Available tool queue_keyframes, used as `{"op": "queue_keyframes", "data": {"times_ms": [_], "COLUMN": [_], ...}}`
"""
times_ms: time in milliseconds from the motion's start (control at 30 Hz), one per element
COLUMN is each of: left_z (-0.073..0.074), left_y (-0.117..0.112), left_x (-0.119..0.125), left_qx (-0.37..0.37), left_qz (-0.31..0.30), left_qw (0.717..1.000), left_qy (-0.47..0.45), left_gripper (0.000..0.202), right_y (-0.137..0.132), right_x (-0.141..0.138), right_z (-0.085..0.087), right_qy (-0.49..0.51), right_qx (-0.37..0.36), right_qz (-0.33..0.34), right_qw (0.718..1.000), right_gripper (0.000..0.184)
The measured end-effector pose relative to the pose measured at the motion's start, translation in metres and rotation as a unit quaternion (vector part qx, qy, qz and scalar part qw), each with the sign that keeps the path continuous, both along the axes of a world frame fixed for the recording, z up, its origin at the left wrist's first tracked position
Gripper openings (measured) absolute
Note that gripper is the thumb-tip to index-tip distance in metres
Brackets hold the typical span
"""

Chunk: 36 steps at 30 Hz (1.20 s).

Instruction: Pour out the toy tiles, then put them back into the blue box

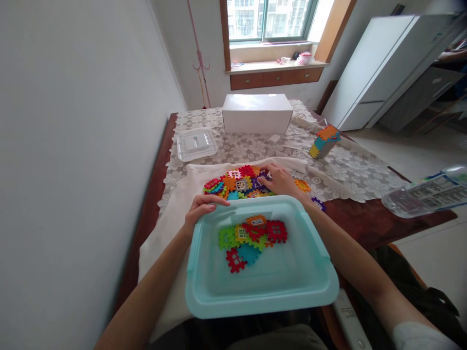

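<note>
A light-blue plastic bin (pixel 292 287) is tilted towards me at the near edge of the table. My left hand (pixel 201 210) grips its far left corner, fingers over the rim. Inside the bin lie several interlocking plastic tiles (pixel 249 253) in red, green, blue, yellow and orange. Beyond the bin's far rim, a pile of similar tiles (pixel 229 183) rests on a white cloth. My right hand (pixel 280 181) reaches past the bin to the right part of this pile. Its thumb and fingers are apart, touching around a purple tile (pixel 260 181).
A white box (pixel 257 120) stands at the back, with a clear plastic lid (pixel 196 144) to its left. At the right are an assembled tile block (pixel 324 142) and a clear bottle (pixel 425 194). Loose tiles lie by my right forearm, including an orange tile (pixel 302 185). A wall borders the left.
</note>
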State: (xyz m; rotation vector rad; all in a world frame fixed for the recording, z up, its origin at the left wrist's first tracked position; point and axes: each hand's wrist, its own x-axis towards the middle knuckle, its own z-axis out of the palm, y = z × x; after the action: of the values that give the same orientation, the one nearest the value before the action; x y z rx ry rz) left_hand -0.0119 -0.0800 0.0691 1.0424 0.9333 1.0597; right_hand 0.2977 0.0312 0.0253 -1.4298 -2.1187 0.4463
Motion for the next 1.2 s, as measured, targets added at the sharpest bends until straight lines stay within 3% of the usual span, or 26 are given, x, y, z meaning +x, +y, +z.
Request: {"op": "queue_keyframes", "data": {"times_ms": [100, 233, 400, 500, 567, 633, 700, 767, 867, 933, 1033, 1100, 1133, 1200], "left_z": [-0.005, -0.010, -0.011, -0.012, -0.010, -0.008, -0.005, -0.002, -0.002, -0.005, -0.008, -0.008, -0.006, -0.002], "left_y": [0.001, 0.002, 0.003, 0.004, 0.003, 0.002, 0.000, -0.001, -0.001, 0.000, 0.001, 0.001, 0.001, -0.001], "left_x": [-0.001, -0.003, -0.005, -0.004, -0.003, -0.002, -0.001, 0.000, 0.001, 0.000, -0.001, -0.001, -0.001, 0.000], "left_qx": [0.011, 0.018, 0.024, 0.021, 0.015, 0.011, 0.010, 0.010, 0.014, 0.017, 0.019, 0.022, 0.024, 0.022], "left_qz": [0.000, -0.005, -0.006, -0.006, -0.005, 0.001, 0.008, 0.010, 0.007, 0.004, 0.005, 0.008, 0.009, 0.008], "left_qw": [1.000, 1.000, 1.000, 1.000, 1.000, 1.000, 1.000, 1.000, 1.000, 1.000, 1.000, 1.000, 1.000, 1.000], "left_qy": [-0.008, -0.007, -0.011, -0.017, -0.021, -0.021, -0.018, -0.012, -0.008, -0.011, -0.017, -0.015, -0.013, -0.009], "left_gripper": [0.027, 0.026, 0.027, 0.029, 0.029, 0.028, 0.028, 0.027, 0.026, 0.026, 0.027, 0.026, 0.025, 0.024], "right_y": [0.000, 0.002, 0.008, 0.011, 0.009, 0.002, -0.010, -0.023, -0.034, -0.034, -0.023, -0.014, -0.009, -0.003], "right_x": [0.006, 0.008, 0.009, 0.009, 0.006, 0.003, 0.001, 0.001, 0.003, 0.004, 0.003, 0.004, 0.004, 0.006], "right_z": [0.002, 0.006, 0.007, 0.008, 0.013, 0.022, 0.033, 0.044, 0.052, 0.050, 0.040, 0.029, 0.023, 0.013], "right_qy": [-0.064, -0.044, 0.094, 0.220, 0.350, 0.489, 0.585, 0.604, 0.494, 0.437, 0.380, 0.250, 0.163, 0.005], "right_qx": [-0.036, -0.056, -0.035, -0.031, -0.067, -0.118, -0.146, -0.154, -0.182, -0.171, -0.090, -0.028, -0.006, 0.004], "right_qz": [-0.011, 0.004, -0.006, -0.019, -0.014, 0.020, 0.082, 0.175, 0.333, 0.349, 0.218, 0.107, 0.060, 0.003], "right_qw": [0.997, 0.997, 0.995, 0.975, 0.934, 0.864, 0.793, 0.762, 0.783, 0.811, 0.894, 0.962, 0.985, 1.000], "right_gripper": [0.041, 0.027, 0.016, 0.021, 0.034, 0.051, 0.059, 0.055, 0.050, 0.057, 0.067, 0.061, 0.054, 0.043]}}
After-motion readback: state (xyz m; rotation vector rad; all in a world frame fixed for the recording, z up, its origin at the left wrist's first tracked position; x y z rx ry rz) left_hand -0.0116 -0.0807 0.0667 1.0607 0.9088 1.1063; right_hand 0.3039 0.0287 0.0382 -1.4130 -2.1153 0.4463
